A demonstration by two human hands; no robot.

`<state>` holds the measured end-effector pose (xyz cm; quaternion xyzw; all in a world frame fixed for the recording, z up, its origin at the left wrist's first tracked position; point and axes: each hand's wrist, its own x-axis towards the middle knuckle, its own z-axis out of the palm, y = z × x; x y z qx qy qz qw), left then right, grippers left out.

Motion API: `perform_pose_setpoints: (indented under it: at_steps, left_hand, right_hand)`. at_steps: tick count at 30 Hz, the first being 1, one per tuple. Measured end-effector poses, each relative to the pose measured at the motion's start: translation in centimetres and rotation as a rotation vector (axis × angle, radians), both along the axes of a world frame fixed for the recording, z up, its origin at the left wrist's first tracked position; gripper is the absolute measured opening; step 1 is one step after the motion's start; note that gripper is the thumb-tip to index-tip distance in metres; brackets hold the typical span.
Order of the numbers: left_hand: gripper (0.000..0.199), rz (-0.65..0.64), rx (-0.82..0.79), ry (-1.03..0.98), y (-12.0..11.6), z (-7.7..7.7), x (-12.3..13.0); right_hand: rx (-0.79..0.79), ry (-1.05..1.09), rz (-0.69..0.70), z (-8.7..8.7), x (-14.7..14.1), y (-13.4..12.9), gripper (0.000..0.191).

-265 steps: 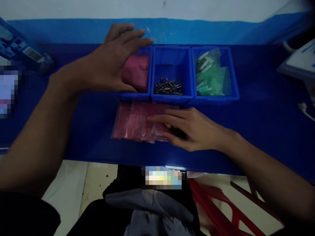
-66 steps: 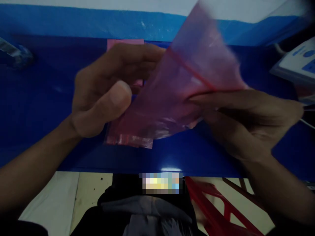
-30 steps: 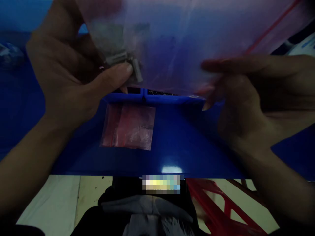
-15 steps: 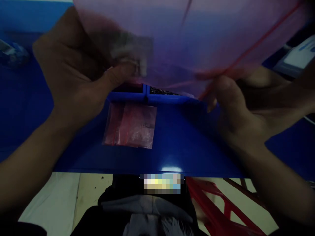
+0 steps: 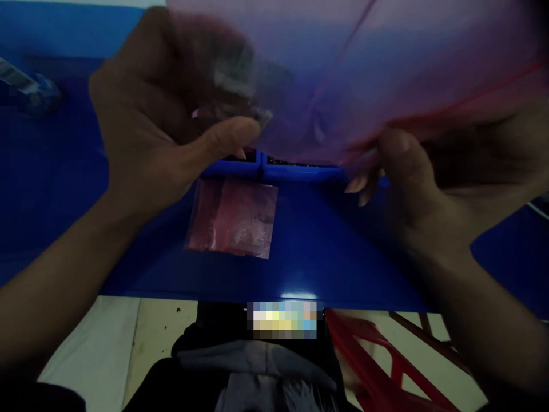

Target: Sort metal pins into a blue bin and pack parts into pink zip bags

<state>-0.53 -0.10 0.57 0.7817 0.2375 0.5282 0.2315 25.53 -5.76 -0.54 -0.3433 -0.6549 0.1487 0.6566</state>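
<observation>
While pink zip bag (image 5: pixel 343 74) is held raised above counter, near-shut left hand (image 5: pixel 158 109) pinches blurred metal parts (image 5: pixel 244 97) through film; lower edge gripped by half-closed right hand (image 5: pixel 433 183); flat red bag (image 5: pixel 231 220) laid on blue counter (image 5: pixel 326 263), 6 o'clock of blue bins (image 5: pixel 300 171).

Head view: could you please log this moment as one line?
left hand: metal parts in pink zip bag | right hand: bag edge

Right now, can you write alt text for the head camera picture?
The left hand and right hand hold up a large see-through pink bag; the left pinches small metal parts near it, the right grips its edge. Below, a flat pink bag lies on a blue bench by blue bins.
</observation>
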Motion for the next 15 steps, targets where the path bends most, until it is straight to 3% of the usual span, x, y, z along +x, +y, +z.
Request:
perform_pose_setpoints:
  at_steps: [3,9,12,15]
  left_hand:
    - [0.040,-0.025,0.041,0.102,-0.3,0.4,-0.2]
    - [0.032,0.245,-0.052,0.178,-1.4,0.7,-0.6]
    - [0.030,0.272,-0.030,0.215,-1.4,0.6,-0.6]
    - [0.025,0.232,-0.009,0.120,-1.0,0.5,-0.4]
  right_hand:
    - [-0.088,-0.054,0.016,0.4,0.2,-0.7,0.009]
    - [-0.094,-0.122,0.007,0.5,0.3,-1.0,0.009]
    - [-0.060,-0.084,0.004,0.1,0.2,-0.9,0.008]
    - [-0.128,0.024,-0.016,-0.1,0.4,-1.1,0.022]
